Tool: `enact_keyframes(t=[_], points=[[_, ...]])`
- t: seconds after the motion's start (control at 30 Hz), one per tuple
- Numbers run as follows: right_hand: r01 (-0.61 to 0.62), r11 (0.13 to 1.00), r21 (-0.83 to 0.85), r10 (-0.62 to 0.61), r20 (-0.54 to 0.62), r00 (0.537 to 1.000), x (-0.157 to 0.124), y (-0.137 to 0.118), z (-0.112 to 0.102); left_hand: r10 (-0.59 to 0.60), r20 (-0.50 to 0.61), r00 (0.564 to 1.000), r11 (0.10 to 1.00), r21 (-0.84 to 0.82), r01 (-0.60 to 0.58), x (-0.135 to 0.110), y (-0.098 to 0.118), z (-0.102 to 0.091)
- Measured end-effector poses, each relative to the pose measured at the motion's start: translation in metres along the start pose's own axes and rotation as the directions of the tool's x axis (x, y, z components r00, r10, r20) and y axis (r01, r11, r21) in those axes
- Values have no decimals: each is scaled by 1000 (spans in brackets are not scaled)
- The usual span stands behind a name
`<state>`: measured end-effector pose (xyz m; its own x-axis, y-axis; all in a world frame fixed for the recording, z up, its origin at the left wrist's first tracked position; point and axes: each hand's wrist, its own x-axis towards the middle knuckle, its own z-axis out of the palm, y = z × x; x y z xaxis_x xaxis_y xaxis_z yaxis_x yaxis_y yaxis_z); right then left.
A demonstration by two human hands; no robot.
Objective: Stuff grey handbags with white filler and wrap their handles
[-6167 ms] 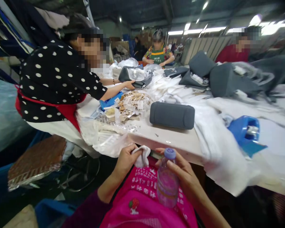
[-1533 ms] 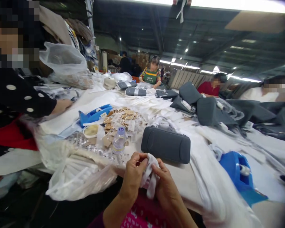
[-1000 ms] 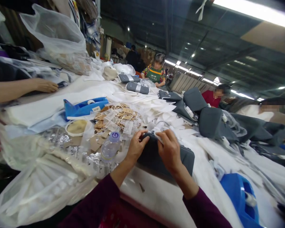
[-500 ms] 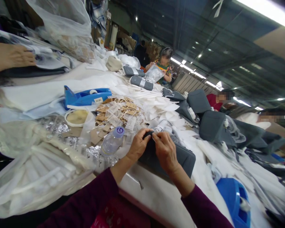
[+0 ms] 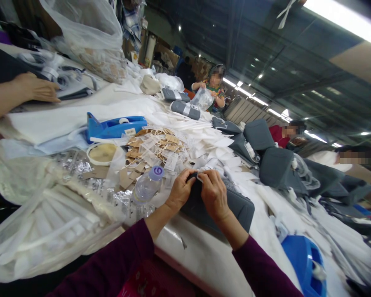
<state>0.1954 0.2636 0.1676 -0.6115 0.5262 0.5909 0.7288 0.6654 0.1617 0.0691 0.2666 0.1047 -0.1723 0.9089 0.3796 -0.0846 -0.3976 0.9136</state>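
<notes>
A dark grey folded garment (image 5: 239, 208) lies on the white-covered table in front of me. My left hand (image 5: 181, 192) pinches its far left edge between thumb and fingers. Close beside it, my right hand (image 5: 214, 194) is closed at the same edge, its fingertips pressed round a small white piece too small to name. The fingers hide most of that spot. Just left of my hands stands a clear bottle with a purple-marked cap (image 5: 156, 172). Beyond it is a pile of brown and white tags with strings (image 5: 156, 146).
Blue tape dispensers (image 5: 117, 127) (image 5: 306, 260) sit at the back left and front right. At left are a plastic bag of white rolls (image 5: 55, 218) and a tape roll (image 5: 102, 154). Grey folded garments (image 5: 275, 167) line the right. A co-worker's hand (image 5: 34, 87) reaches in at far left; other people work behind.
My hands stay at the garment's edge, with only a slight shift of the right fingers. At far left, the co-worker's hand has moved right and lower over dark cloth.
</notes>
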Motion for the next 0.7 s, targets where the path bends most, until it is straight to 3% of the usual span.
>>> enact_keyframes(t=[0.2,0.37,0.47,0.7], points=[[-19,1000,12,19,-12,1000,0,1,-3,14,8,1000,1000,27,-14,1,2,0],[51,997,50,-51,5,999,-3,5,-6,3,3,1000,1000,18,-3,0,5,0],[17,998,56,-16,-25,1000,-5,9,-8,8,9,1000,1000,26,-8,0,6,0],[6,998,57,-4,-42,999,4,3,3,-4,3,1000,1000,16,4,0,3,1]])
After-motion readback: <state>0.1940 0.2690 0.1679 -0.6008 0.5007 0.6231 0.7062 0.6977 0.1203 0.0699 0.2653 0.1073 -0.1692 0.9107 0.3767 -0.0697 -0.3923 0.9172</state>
